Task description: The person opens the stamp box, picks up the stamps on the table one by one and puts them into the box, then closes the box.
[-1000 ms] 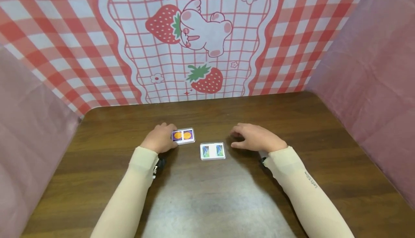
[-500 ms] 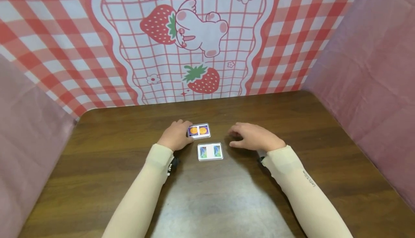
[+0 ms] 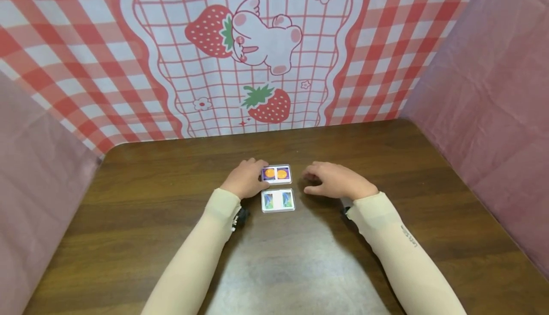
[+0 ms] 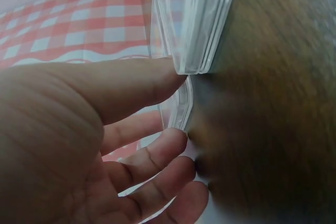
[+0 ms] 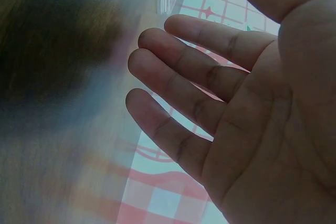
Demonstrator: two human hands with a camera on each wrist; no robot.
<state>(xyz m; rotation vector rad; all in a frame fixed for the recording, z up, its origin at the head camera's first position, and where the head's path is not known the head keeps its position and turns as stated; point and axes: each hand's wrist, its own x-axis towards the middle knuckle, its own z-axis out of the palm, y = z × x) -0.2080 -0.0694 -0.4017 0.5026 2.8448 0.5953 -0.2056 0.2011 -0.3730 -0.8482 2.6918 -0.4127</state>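
Note:
Two flat clear plastic cases lie on the wooden table, one behind the other. The back case (image 3: 276, 174) bears two orange pictures on purple, and my left hand (image 3: 246, 179) holds it by its left end between thumb and fingers. In front of it, a small distance apart, is the case with two green-and-blue pictures (image 3: 278, 200). In the left wrist view, the thumb tip lies beside the corner of the nearer case (image 4: 202, 19), while the held case (image 4: 181, 108) shows beyond the thumb. To the right of both cases, my right hand (image 3: 336, 181) rests with loosely bent fingers, holding nothing.
A red-and-white checked cloth (image 3: 266, 57) with strawberries hangs behind the table's (image 3: 334, 258) back edge. Pink cloth hangs on the left (image 3: 38, 162) and on the right (image 3: 480, 91).
My left hand has slid the orange-pictured case to the right, from left of the green-and-blue one to right behind it. My right hand has stayed in place. The head view shifted slightly at first.

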